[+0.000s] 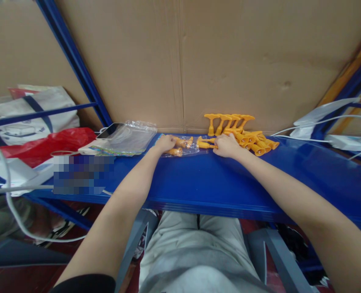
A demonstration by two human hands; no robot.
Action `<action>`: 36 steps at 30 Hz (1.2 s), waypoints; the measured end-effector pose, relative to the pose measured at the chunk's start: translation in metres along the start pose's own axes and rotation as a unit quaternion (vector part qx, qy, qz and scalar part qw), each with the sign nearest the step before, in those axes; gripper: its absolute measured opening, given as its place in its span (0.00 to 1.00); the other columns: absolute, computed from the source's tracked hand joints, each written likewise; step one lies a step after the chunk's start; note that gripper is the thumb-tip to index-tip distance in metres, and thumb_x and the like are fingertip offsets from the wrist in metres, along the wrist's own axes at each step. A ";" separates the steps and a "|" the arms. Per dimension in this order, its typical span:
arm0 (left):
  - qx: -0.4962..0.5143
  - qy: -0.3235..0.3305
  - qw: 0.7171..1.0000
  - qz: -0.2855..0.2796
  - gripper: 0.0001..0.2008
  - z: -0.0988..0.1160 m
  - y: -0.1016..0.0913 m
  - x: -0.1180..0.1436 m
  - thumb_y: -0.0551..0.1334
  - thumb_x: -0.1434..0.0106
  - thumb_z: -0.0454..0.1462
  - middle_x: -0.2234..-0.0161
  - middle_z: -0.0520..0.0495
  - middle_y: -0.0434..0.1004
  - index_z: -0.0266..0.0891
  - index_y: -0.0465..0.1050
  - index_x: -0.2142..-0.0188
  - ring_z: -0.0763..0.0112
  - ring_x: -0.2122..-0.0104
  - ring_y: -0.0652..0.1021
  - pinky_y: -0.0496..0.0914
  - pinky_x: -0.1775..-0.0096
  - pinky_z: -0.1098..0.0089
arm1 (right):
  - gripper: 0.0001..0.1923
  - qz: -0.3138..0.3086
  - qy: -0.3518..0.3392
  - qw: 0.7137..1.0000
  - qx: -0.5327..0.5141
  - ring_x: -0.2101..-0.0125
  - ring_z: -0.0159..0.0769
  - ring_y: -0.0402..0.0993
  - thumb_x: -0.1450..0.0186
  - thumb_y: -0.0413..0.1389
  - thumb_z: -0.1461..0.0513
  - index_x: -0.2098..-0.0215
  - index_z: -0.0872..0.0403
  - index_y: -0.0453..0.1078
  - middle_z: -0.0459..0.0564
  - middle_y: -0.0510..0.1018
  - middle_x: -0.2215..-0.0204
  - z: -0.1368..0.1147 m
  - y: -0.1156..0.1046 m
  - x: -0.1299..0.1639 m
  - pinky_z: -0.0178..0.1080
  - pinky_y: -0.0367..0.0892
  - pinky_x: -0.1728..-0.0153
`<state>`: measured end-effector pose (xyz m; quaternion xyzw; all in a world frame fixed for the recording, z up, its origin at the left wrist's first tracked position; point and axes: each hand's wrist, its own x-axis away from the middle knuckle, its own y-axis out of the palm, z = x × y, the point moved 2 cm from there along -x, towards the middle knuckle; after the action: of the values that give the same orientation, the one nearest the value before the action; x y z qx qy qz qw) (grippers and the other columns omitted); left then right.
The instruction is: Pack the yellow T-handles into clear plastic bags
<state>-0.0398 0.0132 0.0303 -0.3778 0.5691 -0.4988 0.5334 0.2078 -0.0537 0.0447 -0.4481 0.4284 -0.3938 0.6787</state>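
blue racking (73,57) and cardboard panels (244,61) suggest a workshop.

Hammers (261,151): moulded plastic, smooth, faintly glossy
Clear bag (190,151): thin plastic film, glossy, wrinkled
Shelf (192,179): painted metal, apparently; smooth, with a satin sheen
Panel (229,61): cardboard, matt, creased and dented
Tote (61,103): cloth, matt, softly folded
Red bag (58,141): thin plastic, crumpled, slightly shiny
Cable (58,240): plastic-coated, smooth
Trousers (180,234): cloth, matt, wrinkled
Post (73,57): painted metal, smooth
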 end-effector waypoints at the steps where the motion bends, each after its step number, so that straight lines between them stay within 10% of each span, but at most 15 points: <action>1: -0.003 -0.001 1.000 -0.001 0.20 0.000 0.000 0.000 0.50 0.33 0.39 0.55 0.38 0.81 0.35 0.80 0.58 0.59 0.54 0.79 0.71 0.55 0.71 | 0.16 0.014 0.000 1.000 -0.005 0.54 0.50 0.71 0.38 0.50 0.61 0.58 0.60 0.77 0.63 0.79 0.59 0.000 0.000 -0.001 0.46 0.56 0.56; 11: -0.020 0.012 1.000 -0.009 0.20 0.007 -0.001 0.003 0.49 0.33 0.38 0.54 0.38 0.80 0.35 0.79 0.58 0.60 0.53 0.79 0.70 0.53 0.71 | 0.05 0.050 -0.024 0.974 -0.221 0.66 0.38 0.74 0.43 0.56 0.62 0.72 0.55 0.72 0.51 0.80 0.70 0.004 0.000 -0.011 0.37 0.60 0.65; 17: -0.023 0.024 0.999 -0.010 0.19 0.010 -0.004 0.006 0.49 0.33 0.37 0.54 0.39 0.80 0.34 0.79 0.57 0.60 0.54 0.79 0.71 0.54 0.71 | 0.07 -0.045 -0.002 0.911 -0.410 0.76 0.31 0.70 0.44 0.58 0.59 0.73 0.55 0.72 0.46 0.75 0.80 0.016 -0.013 -0.005 0.33 0.62 0.73; 36: -0.001 0.034 0.999 -0.015 0.20 0.017 -0.007 0.009 0.49 0.32 0.38 0.55 0.38 0.80 0.34 0.80 0.58 0.60 0.55 0.79 0.71 0.54 0.71 | 0.07 -0.199 -0.085 0.854 -0.473 0.73 0.34 0.72 0.52 0.64 0.56 0.80 0.51 0.74 0.49 0.79 0.76 0.014 -0.015 0.000 0.35 0.65 0.72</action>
<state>-0.0255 0.0001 0.0356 -0.3702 0.5816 -0.5187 0.5056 0.2182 -0.0546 0.0623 -0.8226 0.4056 -0.2307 0.3251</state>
